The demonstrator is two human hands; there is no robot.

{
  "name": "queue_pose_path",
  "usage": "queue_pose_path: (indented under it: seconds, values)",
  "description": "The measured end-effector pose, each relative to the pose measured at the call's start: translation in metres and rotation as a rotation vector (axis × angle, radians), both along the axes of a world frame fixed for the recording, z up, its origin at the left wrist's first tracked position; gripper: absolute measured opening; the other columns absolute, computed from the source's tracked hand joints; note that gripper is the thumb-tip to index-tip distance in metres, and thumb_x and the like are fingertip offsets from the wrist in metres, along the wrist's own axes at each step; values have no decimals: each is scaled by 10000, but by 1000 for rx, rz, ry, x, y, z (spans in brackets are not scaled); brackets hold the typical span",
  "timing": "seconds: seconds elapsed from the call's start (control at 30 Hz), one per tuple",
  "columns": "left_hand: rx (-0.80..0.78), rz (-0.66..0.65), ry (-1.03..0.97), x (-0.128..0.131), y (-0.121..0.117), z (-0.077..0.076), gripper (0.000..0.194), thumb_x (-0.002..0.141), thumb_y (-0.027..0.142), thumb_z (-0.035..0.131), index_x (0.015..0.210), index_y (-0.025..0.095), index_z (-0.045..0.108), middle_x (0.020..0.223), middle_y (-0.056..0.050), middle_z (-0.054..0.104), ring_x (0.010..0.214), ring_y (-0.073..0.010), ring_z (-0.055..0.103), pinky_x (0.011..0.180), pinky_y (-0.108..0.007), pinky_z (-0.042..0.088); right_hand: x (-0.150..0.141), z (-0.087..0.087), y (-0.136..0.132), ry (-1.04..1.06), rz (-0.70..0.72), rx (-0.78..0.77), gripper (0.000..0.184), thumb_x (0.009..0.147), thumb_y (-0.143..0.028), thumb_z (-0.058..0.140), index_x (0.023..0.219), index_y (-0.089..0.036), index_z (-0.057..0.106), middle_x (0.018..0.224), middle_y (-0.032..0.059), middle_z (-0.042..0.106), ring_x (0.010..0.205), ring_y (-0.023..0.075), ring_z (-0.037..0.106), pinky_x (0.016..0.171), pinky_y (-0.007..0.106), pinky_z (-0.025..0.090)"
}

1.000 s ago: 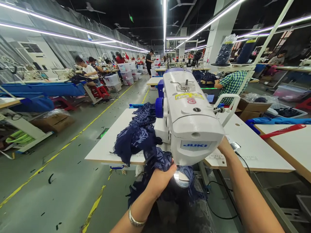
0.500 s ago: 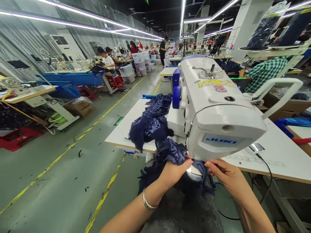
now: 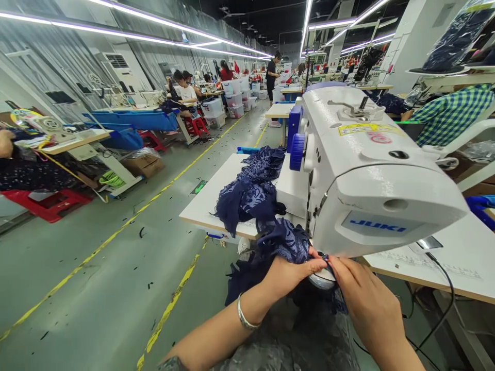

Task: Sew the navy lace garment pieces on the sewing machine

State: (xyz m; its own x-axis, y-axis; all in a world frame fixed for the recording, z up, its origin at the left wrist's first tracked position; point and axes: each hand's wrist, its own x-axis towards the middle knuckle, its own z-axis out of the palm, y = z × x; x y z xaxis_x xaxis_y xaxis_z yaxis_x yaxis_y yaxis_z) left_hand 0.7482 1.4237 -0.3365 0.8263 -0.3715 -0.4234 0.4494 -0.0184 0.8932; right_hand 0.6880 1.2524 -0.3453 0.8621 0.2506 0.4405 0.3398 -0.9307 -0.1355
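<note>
Fabric (image 3: 247, 201), navy and patterned, is pinched by left hand (image 3: 288, 277) and right hand (image 3: 369, 296) beneath the JUKI sewing machine (image 3: 371, 170), probably for steadying.

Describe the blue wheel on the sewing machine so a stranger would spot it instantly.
Find the white JUKI sewing machine right of centre. On its left side, beside the navy fabric, sits the blue wheel. Its round, ridged rim sets it apart from the flat blue panel behind.
</note>
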Motion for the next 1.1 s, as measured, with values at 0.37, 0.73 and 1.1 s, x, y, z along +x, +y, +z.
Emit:
queue_pose_path:
  seconds: [0.37, 0.73, 1.1]
  values:
    - [-1, -1, -4, 2, 0, 0, 268, 768, 332, 700, 922, 119, 653, 997, -44, 641, 987, -111, 581, 986, -224, 451, 3, -5, -1, -34, 104, 33, 366, 880, -18, 495, 1237, -94, 532, 1103, 66, 588, 963, 158, 534, 884, 290, 402]
    - [110, 92, -39, 1, -9, -1, 228, 784, 340, 660, 885, 138, 624, 959, -28, 640, 939, -114, 594, 957, -218, 463, 7, -10, -13, -6, 82, 160, 355, 825, -16, 597, 1145, -165, 565, 1042, 23, 596, 902, 127, 533, 824, 263, 416]
    - [77, 80, -31, 0, -9, -3, 304, 731, 329, 722, 960, 147, 638, 1051, -31, 661, 1045, -132, 603, 1043, -250, 444, 11, 5, -9, -134, 74, -141, 280, 850, -54, 581, 1117, -139, 577, 964, 27, 605, 903, 174, 510, 812, 319, 381]
